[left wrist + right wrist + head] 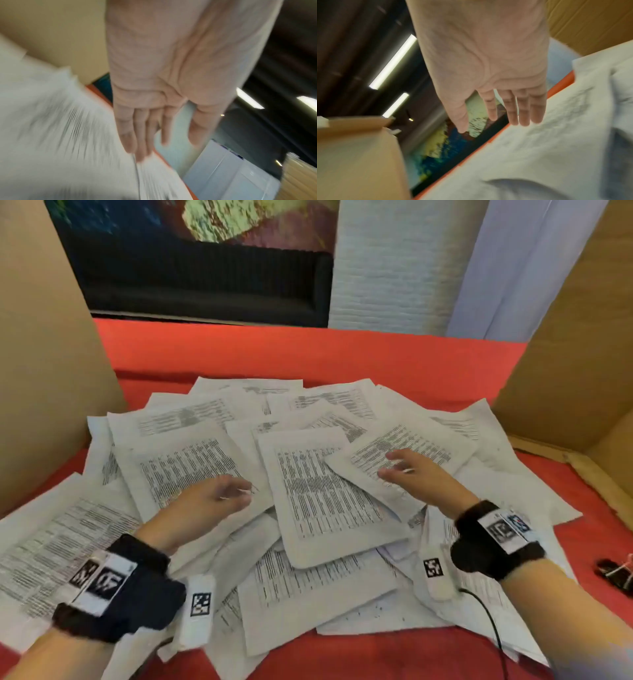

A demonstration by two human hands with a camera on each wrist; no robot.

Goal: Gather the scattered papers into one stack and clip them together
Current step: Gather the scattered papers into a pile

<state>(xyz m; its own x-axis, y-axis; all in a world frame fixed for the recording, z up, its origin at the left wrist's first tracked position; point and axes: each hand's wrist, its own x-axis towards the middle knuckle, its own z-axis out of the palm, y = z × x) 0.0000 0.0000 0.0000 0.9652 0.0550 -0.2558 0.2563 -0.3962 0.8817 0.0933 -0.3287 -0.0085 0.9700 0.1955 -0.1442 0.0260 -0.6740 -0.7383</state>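
Note:
Several printed white papers (318, 501) lie scattered and overlapping on the red table (308, 354). My left hand (219, 494) hovers palm down over a sheet at centre left, fingers straight; the left wrist view shows the left hand (154, 128) with its fingertips just over the blurred papers (60, 128). My right hand (407, 467) reaches over a tilted sheet at centre right, fingers spread and straight. In the right wrist view the right hand (501, 108) is open above the papers (539, 148), holding nothing. Black binder clips (616, 571) lie at the right edge.
Brown cardboard walls stand at the left (44, 371) and the right (582, 354) of the table. A black cable (489, 618) runs from my right wrist over the papers. Bare red cloth shows behind the pile and at the front edge.

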